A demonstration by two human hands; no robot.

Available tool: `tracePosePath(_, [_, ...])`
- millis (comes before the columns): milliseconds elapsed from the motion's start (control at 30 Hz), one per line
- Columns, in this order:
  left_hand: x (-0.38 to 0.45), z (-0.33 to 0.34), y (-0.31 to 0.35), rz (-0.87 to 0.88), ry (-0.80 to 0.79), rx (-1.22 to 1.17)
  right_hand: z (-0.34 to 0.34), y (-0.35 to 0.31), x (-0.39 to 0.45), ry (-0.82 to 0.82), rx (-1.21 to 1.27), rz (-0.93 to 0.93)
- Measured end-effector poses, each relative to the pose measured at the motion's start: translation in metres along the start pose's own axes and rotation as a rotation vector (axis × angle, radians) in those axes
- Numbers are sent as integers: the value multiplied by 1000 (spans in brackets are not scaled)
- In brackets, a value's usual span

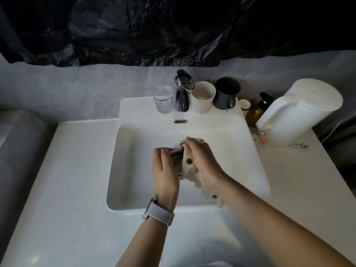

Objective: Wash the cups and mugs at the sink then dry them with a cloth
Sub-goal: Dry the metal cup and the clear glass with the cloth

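Over the white sink [134, 151] my left hand [165, 170] grips a clear ribbed glass [177, 157], mostly hidden between my hands. My right hand [202, 157] holds a cream cloth with dark dots [189, 166] wrapped against the glass; the cloth's tail hangs below my right wrist. On the sink's back ledge stand a clear glass tumbler [163, 100], a white cup [203, 97] and a dark grey mug [227, 93].
A chrome tap [182, 91] stands on the ledge between tumbler and white cup. To the right are an amber pump bottle [257, 110], a small jar [244, 105] and a white kettle [300, 110]. White counter [67, 180] surrounds the sink.
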State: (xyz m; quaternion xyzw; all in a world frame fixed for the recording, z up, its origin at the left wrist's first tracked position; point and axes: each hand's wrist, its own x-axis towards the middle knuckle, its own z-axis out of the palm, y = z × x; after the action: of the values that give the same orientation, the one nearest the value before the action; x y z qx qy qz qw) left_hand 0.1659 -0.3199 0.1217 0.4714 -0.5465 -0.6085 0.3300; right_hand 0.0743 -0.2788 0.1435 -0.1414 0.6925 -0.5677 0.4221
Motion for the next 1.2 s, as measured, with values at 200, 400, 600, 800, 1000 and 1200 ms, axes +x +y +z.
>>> tracePosePath(200, [4, -3, -7, 469, -95, 419, -6, 22, 8, 50, 273, 229])
tracePosePath(400, [12, 1, 10, 438, -203, 454, -10, 34, 16, 21, 440, 278])
tracePosePath(600, [9, -11, -4, 212, -402, 137, -12, 34, 14, -229, 784, 177])
tracePosePath(800, [3, -12, -21, 95, -442, -9, -6, 46, 8, 118, 362, 84])
tracePosePath(1000, [14, -22, -16, 370, -318, 130, -27, 21, -9, 332, 125, -139])
tracePosePath(1200, [32, -39, -11, 523, -347, 495, -45, -15, -40, 83, 163, -356])
